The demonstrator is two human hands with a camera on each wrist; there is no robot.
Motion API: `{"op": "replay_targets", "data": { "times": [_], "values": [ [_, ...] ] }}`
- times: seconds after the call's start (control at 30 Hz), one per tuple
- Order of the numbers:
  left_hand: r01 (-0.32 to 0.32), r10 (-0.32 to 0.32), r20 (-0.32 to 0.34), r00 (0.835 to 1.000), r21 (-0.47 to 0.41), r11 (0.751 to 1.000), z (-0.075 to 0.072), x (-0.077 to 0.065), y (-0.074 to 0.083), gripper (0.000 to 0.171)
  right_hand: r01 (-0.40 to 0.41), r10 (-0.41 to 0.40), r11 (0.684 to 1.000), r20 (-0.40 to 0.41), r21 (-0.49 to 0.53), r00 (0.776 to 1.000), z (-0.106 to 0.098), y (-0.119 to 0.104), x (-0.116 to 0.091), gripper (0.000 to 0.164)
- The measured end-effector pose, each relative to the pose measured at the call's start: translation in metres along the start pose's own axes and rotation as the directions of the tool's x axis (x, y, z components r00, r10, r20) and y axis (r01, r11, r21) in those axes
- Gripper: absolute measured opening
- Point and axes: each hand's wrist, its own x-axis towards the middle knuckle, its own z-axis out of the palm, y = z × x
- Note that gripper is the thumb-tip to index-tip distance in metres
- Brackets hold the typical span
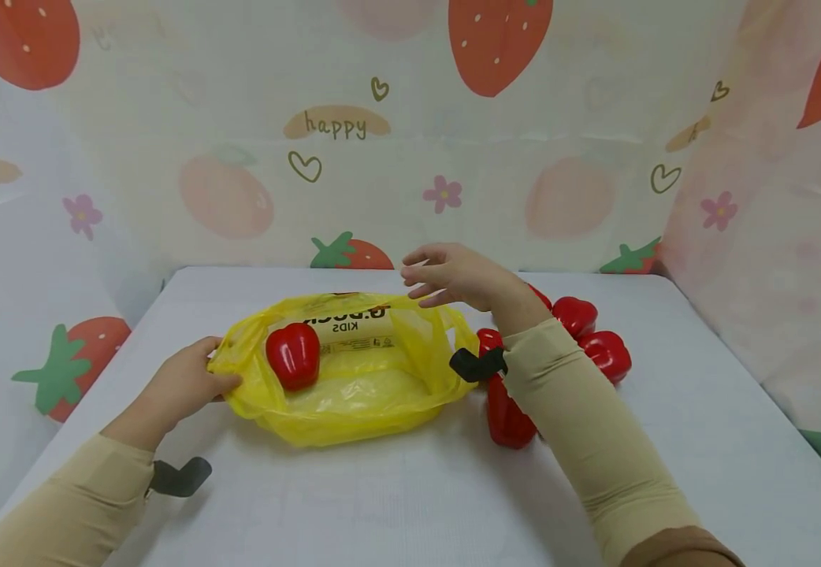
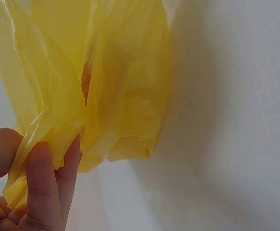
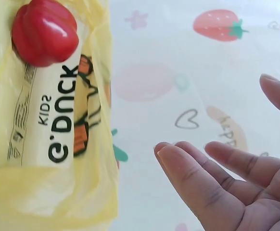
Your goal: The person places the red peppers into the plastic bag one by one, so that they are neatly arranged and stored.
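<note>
A yellow plastic bag lies on the white table with its mouth spread open. Inside it, toward the left, is one red bell pepper, seen also in the right wrist view. At the bag's left edge my left hand pinches the thin plastic between thumb and fingers, as the left wrist view shows up close. My right hand hovers above the bag's right rear side, fingers spread and holding nothing. More red bell peppers sit right of the bag, partly hidden behind my right forearm.
The white table has a patterned cloth wall behind it and on both sides. One red pepper lies close to the bag's right end. A black strap end sticks out from my right wrist.
</note>
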Motion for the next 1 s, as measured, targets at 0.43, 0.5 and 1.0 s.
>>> {"op": "replay_targets", "data": {
  "times": [0.43,0.5,1.0],
  "values": [
    [0.009,-0.009,0.004,1.0,0.0,1.0,0.001,0.001,-0.002,0.074,-0.018,0.012,0.998,-0.105,-0.059,0.994,-0.05,0.014,-0.032,0.049],
    [0.009,-0.009,0.003,1.0,0.001,1.0,0.001,0.0,-0.001,0.074,-0.018,0.01,0.997,-0.117,-0.069,0.993,-0.059,0.018,-0.037,0.051],
    [0.014,-0.014,-0.001,1.0,0.008,1.0,0.001,0.0,-0.002,0.074,-0.077,0.048,0.985,-0.18,-0.157,0.982,-0.111,0.051,-0.084,0.055]
  ]
}}
